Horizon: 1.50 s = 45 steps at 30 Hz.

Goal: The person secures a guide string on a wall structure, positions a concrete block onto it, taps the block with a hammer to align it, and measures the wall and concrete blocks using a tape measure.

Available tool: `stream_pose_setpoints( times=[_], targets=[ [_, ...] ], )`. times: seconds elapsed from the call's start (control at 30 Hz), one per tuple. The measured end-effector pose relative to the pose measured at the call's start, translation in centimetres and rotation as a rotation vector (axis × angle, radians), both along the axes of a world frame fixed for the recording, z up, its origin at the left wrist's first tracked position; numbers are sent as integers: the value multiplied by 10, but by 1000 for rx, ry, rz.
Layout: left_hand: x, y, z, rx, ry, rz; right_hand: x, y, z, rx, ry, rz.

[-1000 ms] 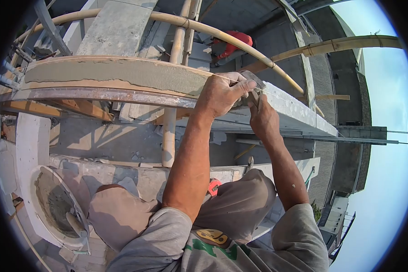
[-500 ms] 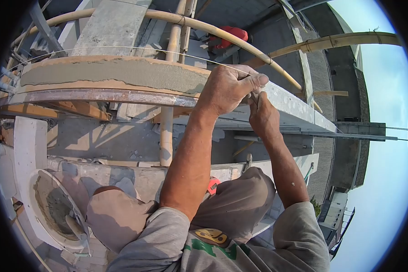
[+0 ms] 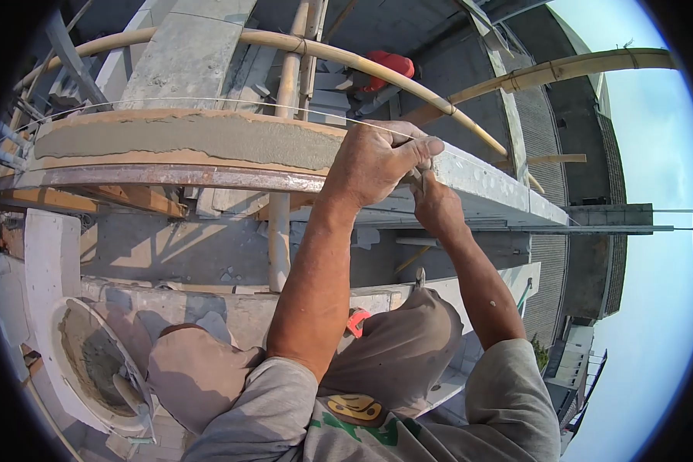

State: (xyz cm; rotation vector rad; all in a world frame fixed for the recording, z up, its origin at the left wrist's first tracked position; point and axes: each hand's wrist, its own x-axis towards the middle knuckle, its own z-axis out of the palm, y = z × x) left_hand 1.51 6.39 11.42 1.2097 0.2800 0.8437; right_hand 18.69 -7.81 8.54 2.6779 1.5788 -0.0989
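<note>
A thin white string (image 3: 246, 101) runs from the far left, above a curved ledge, to my left hand (image 3: 371, 163). That hand is closed, its thumb and fingers pinched on the string. Just below and to the right, my right hand (image 3: 440, 206) is also closed, its fingertips up against the left hand's. A small greyish piece shows between them, too small to name. Both hands are over the join of the ledge, spread with wet grey mortar (image 3: 185, 138), and a row of pale blocks (image 3: 485, 185). A brown-red strip (image 3: 208, 177) edges the ledge.
At lower left stands a white bucket (image 3: 58, 339) of mortar with a trowel handle (image 3: 128, 393) in it. A red tape measure (image 3: 356, 322) is by my knee. Bamboo poles (image 3: 408, 75) cross behind the wall. A person in red (image 3: 390, 68) is down beyond them.
My hands have shifted slightly left and lower in view, still pinched together at the string's end. The view has tilted a little. The mortar looks the same.
</note>
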Motion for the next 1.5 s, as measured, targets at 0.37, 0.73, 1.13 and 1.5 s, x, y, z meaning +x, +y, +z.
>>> stream_pose_setpoints(
  times=[0.37,0.73,1.13,1.5],
  targets=[
    [4,-1,-4,-111,-16,-31,-2,-8,2,-16,-36,-5],
    [6,6,-5,-97,-34,-12,1,3,-2,-15,-54,-37],
    [2,-5,-7,-163,-8,-34,-15,3,5,40,-19,-64],
    [2,-6,-5,-180,-36,-32,-20,2,3,4,11,-84]
  ],
)
